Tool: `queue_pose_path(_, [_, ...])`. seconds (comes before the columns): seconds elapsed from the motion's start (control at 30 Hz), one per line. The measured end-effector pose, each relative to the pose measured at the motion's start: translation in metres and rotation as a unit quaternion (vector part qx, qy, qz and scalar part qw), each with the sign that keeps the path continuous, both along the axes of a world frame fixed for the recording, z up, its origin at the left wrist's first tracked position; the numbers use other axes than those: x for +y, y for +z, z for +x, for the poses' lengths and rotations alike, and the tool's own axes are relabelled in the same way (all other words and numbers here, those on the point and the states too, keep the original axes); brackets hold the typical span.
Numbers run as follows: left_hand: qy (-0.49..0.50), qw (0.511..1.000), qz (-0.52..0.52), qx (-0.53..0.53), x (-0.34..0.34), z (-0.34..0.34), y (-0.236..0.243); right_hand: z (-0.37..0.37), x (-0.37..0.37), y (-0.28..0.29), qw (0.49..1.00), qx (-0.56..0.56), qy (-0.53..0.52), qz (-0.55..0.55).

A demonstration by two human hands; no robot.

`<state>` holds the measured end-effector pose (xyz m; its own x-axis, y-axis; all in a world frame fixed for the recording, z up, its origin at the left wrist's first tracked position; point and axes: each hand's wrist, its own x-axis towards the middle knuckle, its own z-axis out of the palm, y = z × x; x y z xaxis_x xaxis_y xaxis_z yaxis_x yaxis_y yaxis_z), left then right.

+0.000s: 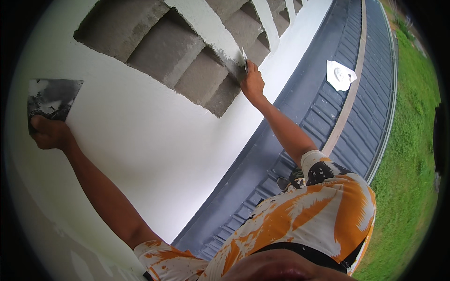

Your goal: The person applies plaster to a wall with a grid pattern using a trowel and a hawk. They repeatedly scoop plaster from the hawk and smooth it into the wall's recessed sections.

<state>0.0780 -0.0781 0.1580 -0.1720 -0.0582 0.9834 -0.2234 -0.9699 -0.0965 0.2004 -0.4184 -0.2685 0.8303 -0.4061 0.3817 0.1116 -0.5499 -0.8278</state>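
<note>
Two blades out wide, and the rough edge is the risky spot

From my distant seat, I see the left hand [49, 132] gripping the wide blade [52, 93], thumb pressed across its lower part, fingers curled behind. White smears cover its dark face. It is up at far left, in front of the wall [140, 122]; whether they touch, I can't tell.

The right hand [253, 84] is closed on the small blade [244, 54], its fingers bent tight around the handle. That blade is at the lower end of the white rib [201, 21], beside the grey recesses [201, 77]. I can't make out contact there either.

My worries: the rib's edge looks ragged, so a blade pushed at too steep an angle could snag and chip it. If those smears are wet, tilting the wide blade might drop some. With both arms spread, a long reach could pull the body off balance, and the ridged roof [311, 110] offers uneven footing. The plank [350, 98] could trip a careless step.
</note>
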Motion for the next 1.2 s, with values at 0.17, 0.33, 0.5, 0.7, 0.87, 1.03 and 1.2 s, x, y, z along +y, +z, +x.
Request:
queue_pose_path(0.17, [-0.003,1.0,0.001,-0.003,-0.004,-0.001,0.0,-0.018,0.028,-0.005,0.993,0.077,0.088,-0.02])
queue_pose_path(0.33, [-0.025,0.999,-0.02,0.008,-0.009,-0.001,-0.004,-0.007,0.051,0.014,0.997,-0.049,-0.044,0.047])
queue_pose_path(0.5, [-0.01,1.0,-0.011,-0.007,-0.003,0.001,-0.001,-0.028,0.089,0.029,0.999,0.02,0.021,-0.042])
queue_pose_path(0.7, [0.018,0.999,-0.035,0.026,0.012,-0.004,-0.002,0.005,0.009,0.007,0.904,0.19,0.122,0.362])
queue_pose_path(0.87, [-0.014,1.0,-0.003,-0.009,-0.013,0.001,-0.003,0.051,-0.009,0.068,0.865,0.172,0.182,0.435])
queue_pose_path(1.03, [-0.009,1.0,0.02,-0.02,-0.004,0.007,-0.002,0.049,-0.022,0.184,0.874,0.133,0.273,0.38])
queue_pose_path(1.2, [0.005,0.999,0.032,-0.016,0.021,0.013,0.001,0.032,-0.033,0.223,0.868,0.046,0.302,0.391])
